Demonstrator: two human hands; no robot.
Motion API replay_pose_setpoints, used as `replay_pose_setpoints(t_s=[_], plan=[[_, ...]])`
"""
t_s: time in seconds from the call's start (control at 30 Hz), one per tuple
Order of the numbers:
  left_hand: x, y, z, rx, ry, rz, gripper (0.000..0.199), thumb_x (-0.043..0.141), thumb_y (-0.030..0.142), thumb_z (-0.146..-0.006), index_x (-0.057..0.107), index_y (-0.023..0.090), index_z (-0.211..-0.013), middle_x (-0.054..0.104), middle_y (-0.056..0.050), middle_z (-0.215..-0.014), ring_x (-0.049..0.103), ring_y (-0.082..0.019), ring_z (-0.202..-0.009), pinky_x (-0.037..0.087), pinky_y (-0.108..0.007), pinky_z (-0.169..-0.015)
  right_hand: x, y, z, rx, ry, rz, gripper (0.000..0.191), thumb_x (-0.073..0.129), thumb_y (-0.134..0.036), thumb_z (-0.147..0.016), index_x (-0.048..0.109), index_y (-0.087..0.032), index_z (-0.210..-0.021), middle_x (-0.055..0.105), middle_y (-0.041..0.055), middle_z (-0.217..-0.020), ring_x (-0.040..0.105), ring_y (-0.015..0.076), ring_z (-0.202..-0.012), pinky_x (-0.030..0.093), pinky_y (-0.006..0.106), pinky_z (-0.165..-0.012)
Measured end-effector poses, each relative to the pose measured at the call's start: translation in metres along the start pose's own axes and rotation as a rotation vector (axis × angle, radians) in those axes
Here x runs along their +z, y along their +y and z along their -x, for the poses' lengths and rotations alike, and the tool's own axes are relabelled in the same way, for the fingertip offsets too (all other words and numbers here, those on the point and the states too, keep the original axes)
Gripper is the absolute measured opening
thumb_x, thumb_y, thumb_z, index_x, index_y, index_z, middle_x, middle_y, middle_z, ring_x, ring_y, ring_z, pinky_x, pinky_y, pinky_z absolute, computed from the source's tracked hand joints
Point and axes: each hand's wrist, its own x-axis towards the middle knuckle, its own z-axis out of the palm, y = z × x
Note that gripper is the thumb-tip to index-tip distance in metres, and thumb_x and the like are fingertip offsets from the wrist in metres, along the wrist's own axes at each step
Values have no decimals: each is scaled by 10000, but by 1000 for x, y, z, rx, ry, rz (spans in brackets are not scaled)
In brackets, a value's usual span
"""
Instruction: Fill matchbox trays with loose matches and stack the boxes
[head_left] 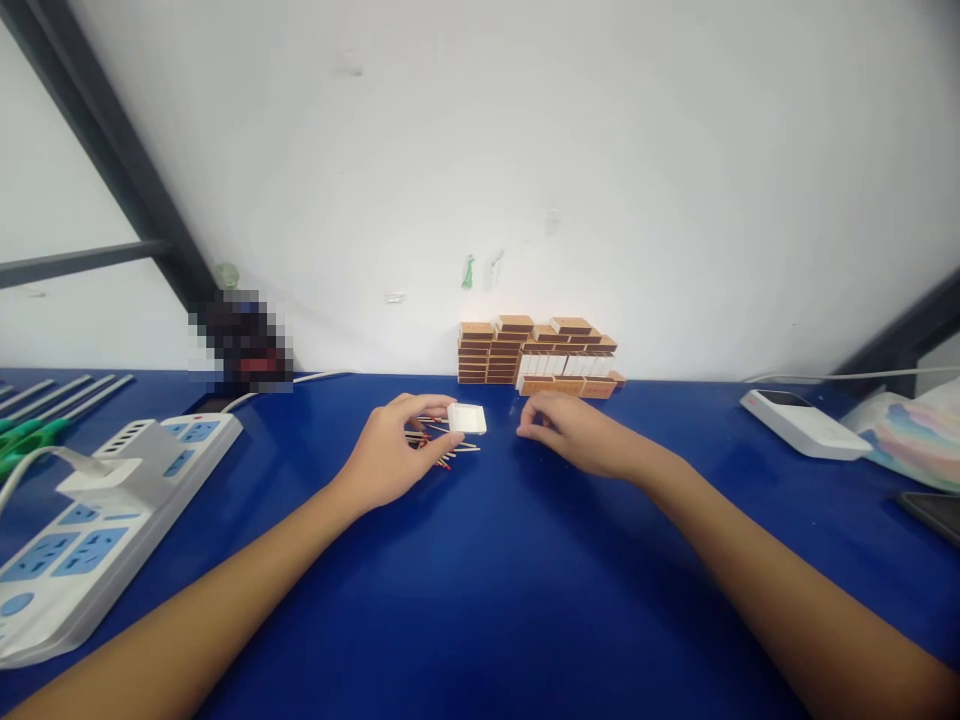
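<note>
My left hand point(396, 445) grips a small white matchbox tray point(471, 419) between thumb and fingers, above the blue table. Its inside looks white, with no matches visible in it. Loose matches point(442, 459) with red heads lie scattered beneath and beside that hand, partly hidden by it. To the right of the tray, my right hand point(564, 432) hovers over the table with thumb and forefinger brought together; whether anything small is between them is too small to tell. Behind it stand stacked matchboxes point(489, 354) in brown and orange, against the wall.
A white power strip point(161, 478) with a plugged-in charger lies at the left, near green-handled scissors point(34, 440). On the right are a white device point(806, 425), a colourful plastic bag point(915, 435) and a dark phone point(934, 512). Cables run along the wall.
</note>
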Motion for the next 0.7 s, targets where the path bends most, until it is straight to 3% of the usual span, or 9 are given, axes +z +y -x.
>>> replay_pose_setpoints(t_s=[0.1, 0.2, 0.4, 0.57, 0.7], plan=[[0, 5, 1, -30, -22, 60, 391, 833, 312, -815, 759, 226, -1190, 789, -84, -1133, 771, -228, -961, 630, -370, -861, -1, -18, 2, 4, 120, -96, 141, 593, -306, -978, 696, -212, -997, 701, 49, -904, 610, 201, -797, 470, 341, -729], [0, 12, 1, -33, -29, 100, 345, 840, 270, -780, 757, 202, -1107, 802, -78, -1115, 775, -236, -969, 618, -348, -838, 4, -34, 3, -73, 184, -173, 239, 585, -279, -982, 725, -235, -1170, 722, 37, -908, 619, 199, -805, 482, 345, -734], [3, 18, 4, -14, -40, 118, 310, 843, 269, -765, 740, 200, -1049, 806, -53, -1089, 770, -211, -923, 594, -315, -813, 19, -52, 2, 4, 371, -559, 195, 702, -393, -937, 768, -222, -1004, 797, 60, -925, 713, 227, -852, 521, 353, -714], [4, 19, 6, -8, -60, 137, 298, 825, 240, -772, 730, 202, -1052, 800, -43, -1056, 765, -209, -956, 590, -312, -852, 26, -60, 1, 16, 353, -716, 257, 720, -430, -925, 811, -240, -1072, 811, 58, -995, 738, 229, -885, 564, 379, -780], [5, 20, 7, 4, -56, 144, 290, 830, 251, -772, 725, 200, -1038, 798, -49, -1067, 764, -219, -972, 596, -325, -868, 28, -60, 1, 48, 390, -843, 271, 802, -463, -862, 815, -219, -977, 821, 69, -942, 760, 238, -886, 589, 385, -806]])
